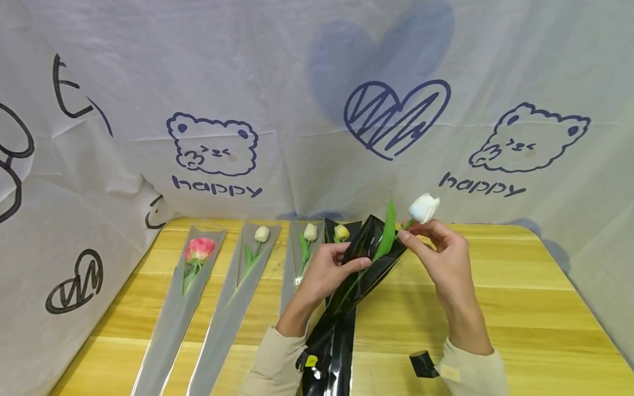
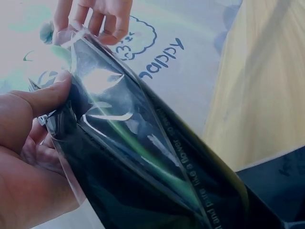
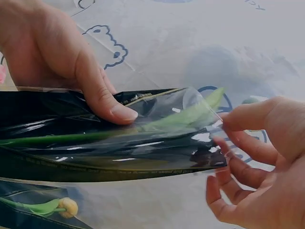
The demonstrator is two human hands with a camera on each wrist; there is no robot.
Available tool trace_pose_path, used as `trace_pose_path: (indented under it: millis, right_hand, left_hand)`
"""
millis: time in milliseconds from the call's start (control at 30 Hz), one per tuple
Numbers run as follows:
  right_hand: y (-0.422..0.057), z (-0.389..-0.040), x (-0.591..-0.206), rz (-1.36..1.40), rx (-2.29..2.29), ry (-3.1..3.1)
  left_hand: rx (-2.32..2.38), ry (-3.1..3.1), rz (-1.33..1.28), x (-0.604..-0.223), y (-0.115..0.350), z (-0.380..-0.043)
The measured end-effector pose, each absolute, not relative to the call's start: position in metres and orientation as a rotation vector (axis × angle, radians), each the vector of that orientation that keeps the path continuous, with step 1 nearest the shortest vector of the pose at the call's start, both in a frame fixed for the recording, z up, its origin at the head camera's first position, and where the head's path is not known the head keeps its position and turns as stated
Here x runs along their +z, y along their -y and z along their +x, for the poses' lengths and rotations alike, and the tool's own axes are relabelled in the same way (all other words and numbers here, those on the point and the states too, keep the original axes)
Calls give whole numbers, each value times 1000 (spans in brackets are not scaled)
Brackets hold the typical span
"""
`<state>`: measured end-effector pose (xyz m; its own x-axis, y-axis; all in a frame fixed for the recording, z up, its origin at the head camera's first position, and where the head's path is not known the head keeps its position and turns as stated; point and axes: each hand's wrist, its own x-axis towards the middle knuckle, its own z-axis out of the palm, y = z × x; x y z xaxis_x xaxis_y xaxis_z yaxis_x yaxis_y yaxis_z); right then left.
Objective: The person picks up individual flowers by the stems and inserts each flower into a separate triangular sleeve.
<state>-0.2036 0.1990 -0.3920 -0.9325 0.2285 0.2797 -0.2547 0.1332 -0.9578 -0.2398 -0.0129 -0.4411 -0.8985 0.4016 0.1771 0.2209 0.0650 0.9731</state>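
Observation:
A white tulip (image 1: 424, 208) with a long green leaf (image 1: 386, 234) sticks out of the top of a black flower sleeve (image 1: 364, 280) with a clear front. The sleeve is tilted up to the right. My left hand (image 1: 327, 269) grips its upper part, thumb on the front and fingers behind. At the mouth of the sleeve, just below the bloom, my right hand (image 1: 443, 253) pinches the clear edge (image 3: 217, 117) between thumb and forefinger. The green stem (image 3: 62, 139) shows through the film inside the sleeve.
To the left lie a pink flower (image 1: 200, 249) and two pale tulips, one (image 1: 261, 234) beside the other (image 1: 310, 232), in grey sleeves. A yellow tulip (image 1: 341, 232) in another black sleeve lies under the held one. Printed cloth (image 1: 297, 165) hangs behind the wooden table (image 1: 520, 308).

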Motion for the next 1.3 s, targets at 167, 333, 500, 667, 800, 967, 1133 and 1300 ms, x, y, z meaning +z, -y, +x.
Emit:
trace_pose_path:
  millis: [167,333,500,667,800,967,1133,1300]
  right_hand:
    - [-208,-197,-385,160,1875,2168]
    - [-214,-192,-379,241,1870,2233]
    - [-218,-188,-375,236,1845,2281]
    - [-219,-186,-373,217,1786,2336]
    - [-218,-187,-375,177,1853,2268]
    - [-217,-188,-377,127,2042,2047]
    - [-217,-189,-377,134,2078,1997]
    - [-216,-188,-374,147,1935,2170]
  left_hand:
    - [1958,-2189,686,-435,10,-236]
    - [1961,-2200,738,-429,6,-231]
    - [1967,-2209,776,-424,2,-226]
    - [1973,-2201,806,-422,-1,-224]
    - [2005,-2147,764,-424,0,-225]
    - [1999,-2133,712,-424,4,-226]
    - [1967,-2141,720,-421,4,-225]
    - [1971,-2133,736,-418,4,-222]
